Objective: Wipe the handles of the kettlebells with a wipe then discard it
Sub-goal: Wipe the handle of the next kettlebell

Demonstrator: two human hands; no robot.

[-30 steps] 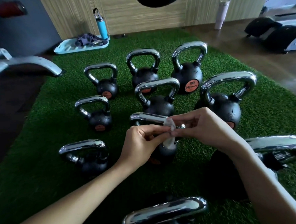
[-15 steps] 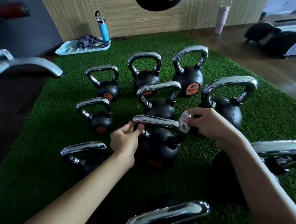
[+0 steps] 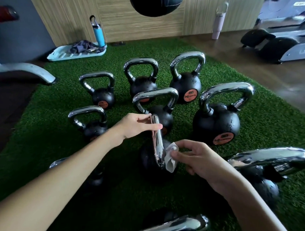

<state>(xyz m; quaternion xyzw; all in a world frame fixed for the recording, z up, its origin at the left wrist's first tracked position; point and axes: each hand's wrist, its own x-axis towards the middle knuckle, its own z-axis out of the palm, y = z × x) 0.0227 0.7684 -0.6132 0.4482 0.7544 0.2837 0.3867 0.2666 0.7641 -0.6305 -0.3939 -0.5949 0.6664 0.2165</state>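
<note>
Several black kettlebells with chrome handles stand on a green turf mat [image 3: 277, 119]. The middle kettlebell [image 3: 149, 160] has its handle [image 3: 158, 141] turned end-on toward me. My left hand [image 3: 137, 125] grips the far end of that handle, thumb laid across the top. My right hand [image 3: 197, 156] pinches a crumpled white wipe [image 3: 171, 158] and presses it against the handle's near end. The ball of this kettlebell is mostly hidden under my hands.
Other kettlebells ring the middle one, among them a large one [image 3: 217, 124] at right and chrome handles [image 3: 271, 159] [image 3: 172, 226] close to my arms. A blue bottle [image 3: 99, 34] and a light-blue tray [image 3: 76, 52] sit at the back left. Gym machines stand at both sides.
The middle kettlebell's handle has turned from lying crosswise to pointing end-on toward me. My left hand moved to its far end, and my right hand with the wipe came down to its near end.
</note>
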